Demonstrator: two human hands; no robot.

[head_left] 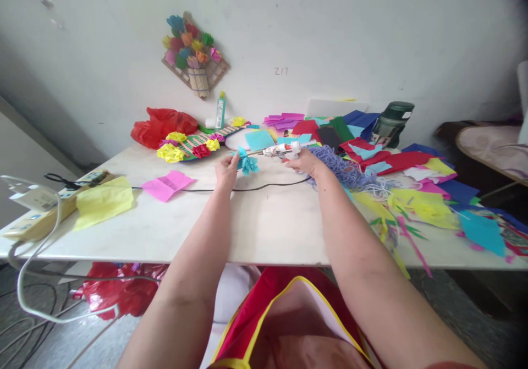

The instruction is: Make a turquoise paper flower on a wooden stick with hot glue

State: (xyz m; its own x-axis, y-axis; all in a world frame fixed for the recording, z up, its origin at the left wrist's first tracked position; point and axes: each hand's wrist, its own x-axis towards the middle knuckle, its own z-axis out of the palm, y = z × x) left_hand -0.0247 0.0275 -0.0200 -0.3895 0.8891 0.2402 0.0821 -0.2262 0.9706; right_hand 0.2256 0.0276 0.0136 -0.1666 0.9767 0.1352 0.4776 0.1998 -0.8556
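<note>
My left hand [226, 171] pinches a small blue paper flower [247, 163] and holds it just above the white table [264, 226]. My right hand [303, 163] grips a white glue gun [284, 149] whose nozzle points left at the flower. The gun's black cord [247, 188] runs left across the table. Both arms reach out from the near edge.
A board with yellow, red and pink paper flowers [193, 146] lies beyond the hands, next to a red bag [163, 124] and a glue bottle [221, 110]. Coloured paper scraps [412, 193] and purple yarn [342, 168] cover the right side. Pink paper [167, 185], yellow paper [103, 201] and scissors [61, 181] lie left. A flower plaque [193, 55] leans on the wall.
</note>
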